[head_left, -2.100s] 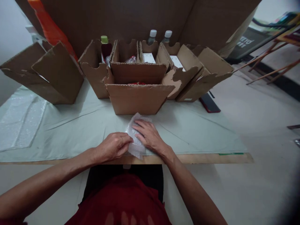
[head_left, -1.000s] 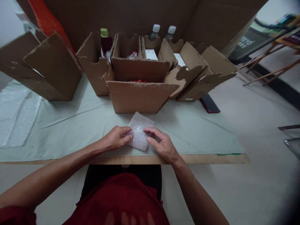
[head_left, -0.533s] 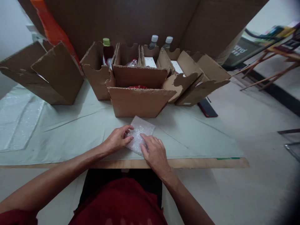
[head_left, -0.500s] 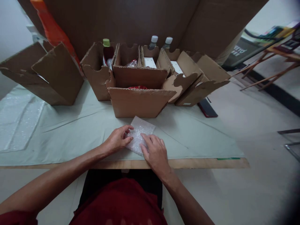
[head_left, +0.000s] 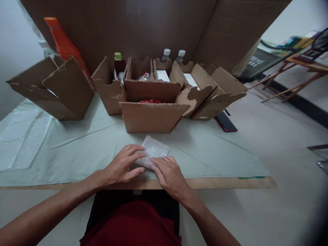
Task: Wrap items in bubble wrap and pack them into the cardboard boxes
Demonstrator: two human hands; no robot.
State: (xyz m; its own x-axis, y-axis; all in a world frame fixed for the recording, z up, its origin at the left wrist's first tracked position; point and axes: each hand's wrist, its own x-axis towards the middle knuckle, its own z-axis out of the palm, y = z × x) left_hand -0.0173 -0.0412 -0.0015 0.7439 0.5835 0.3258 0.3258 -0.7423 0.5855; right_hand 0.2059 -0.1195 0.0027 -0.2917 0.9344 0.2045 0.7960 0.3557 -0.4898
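Along the near edge of the cloth-covered table [head_left: 217,160], one folded piece of bubble wrap [head_left: 156,147] lies beneath two hands: the left hand [head_left: 124,163] rests fingers on it, thumb spread apart; the right hand [head_left: 170,174] also touches it, though whether pinching I cannot tell. One larger bubble-wrap sheet [head_left: 22,140] lies leftward. Beyond stand seven open cardboard boxes [head_left: 153,118], one holding a green-capped bottle [head_left: 118,65]; behind, two white-capped bottles [head_left: 166,53].

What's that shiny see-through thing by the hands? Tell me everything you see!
It's a small piece of bubble wrap, clear and whitish, bumpy with glints, apparently soft plastic. It lies roughly flat and askew on the pale green cloth, in front of the nearest cardboard box. The left hand lies partly over its left side, the right hand over its near edge, both seemingly touching it.
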